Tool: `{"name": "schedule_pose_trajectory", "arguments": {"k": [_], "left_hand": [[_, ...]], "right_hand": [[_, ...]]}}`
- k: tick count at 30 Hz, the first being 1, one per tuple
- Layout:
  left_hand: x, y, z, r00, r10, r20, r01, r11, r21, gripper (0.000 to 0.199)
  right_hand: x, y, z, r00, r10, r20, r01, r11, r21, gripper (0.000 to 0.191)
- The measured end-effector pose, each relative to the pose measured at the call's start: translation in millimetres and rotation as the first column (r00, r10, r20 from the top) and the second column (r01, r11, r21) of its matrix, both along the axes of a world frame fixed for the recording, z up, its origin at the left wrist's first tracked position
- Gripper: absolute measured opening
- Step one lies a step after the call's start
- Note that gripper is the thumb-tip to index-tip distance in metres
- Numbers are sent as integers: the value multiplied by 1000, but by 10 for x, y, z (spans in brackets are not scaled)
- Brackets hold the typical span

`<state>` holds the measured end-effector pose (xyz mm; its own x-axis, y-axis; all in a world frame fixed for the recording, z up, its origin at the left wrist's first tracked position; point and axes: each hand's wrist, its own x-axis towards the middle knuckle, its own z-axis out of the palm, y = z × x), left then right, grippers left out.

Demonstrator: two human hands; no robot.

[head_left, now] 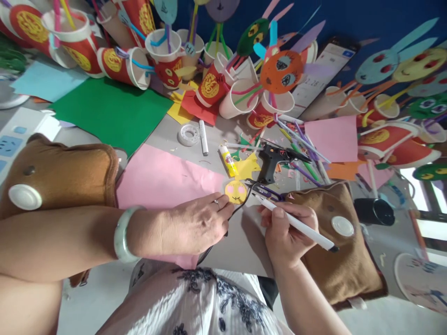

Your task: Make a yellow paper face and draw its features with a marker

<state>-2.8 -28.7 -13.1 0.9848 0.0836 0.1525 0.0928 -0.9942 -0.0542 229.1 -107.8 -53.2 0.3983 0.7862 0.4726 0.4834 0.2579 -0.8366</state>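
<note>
My left hand (199, 221), with a ring and a pale bangle, lies palm down at the lower left edge of a small yellow paper face (235, 192). Its fingers are close together and steady the face; the thumb is hidden. The face has pink cheeks, a drawn mouth and eyelashes. My right hand (289, 230) is closed round a white marker pen (296, 224), its tip pointing at the right side of the face and its dark end at the lower right. A black cord (240, 208) runs beside the face. Pink paper (164, 177) lies under my left hand.
Beyond the face are a glue stick (228, 160), a black glue gun (270, 163), scissors (267, 190) and paper scraps. Green paper (115, 111) lies left. Decorated paper cups (237, 102) line the back. Brown pouches (70, 172) flank both arms, the right pouch (342, 260) beside my right hand.
</note>
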Motion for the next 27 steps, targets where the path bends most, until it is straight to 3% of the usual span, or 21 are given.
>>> {"name": "schedule_pose_trajectory", "arguments": {"k": [5, 13, 19, 27], "left_hand": [[44, -41, -26, 999, -35, -30, 33, 996, -80, 19], [78, -52, -27, 999, -40, -14, 38, 995, -95, 20], [63, -21, 12, 1000, -11, -11, 11, 999, -40, 26], [59, -18, 15, 1000, -6, -5, 6, 999, -33, 23]], "right_hand": [[-6, 12, -8, 1000, 12, 26, -12, 1000, 26, 6], [6, -73, -63, 971, 34, 236, 3, 988, -155, 12], [-44, -46, -66, 972, 113, 207, -68, 975, -214, 14], [-20, -31, -107, 977, 93, 193, -48, 973, -226, 15]]}}
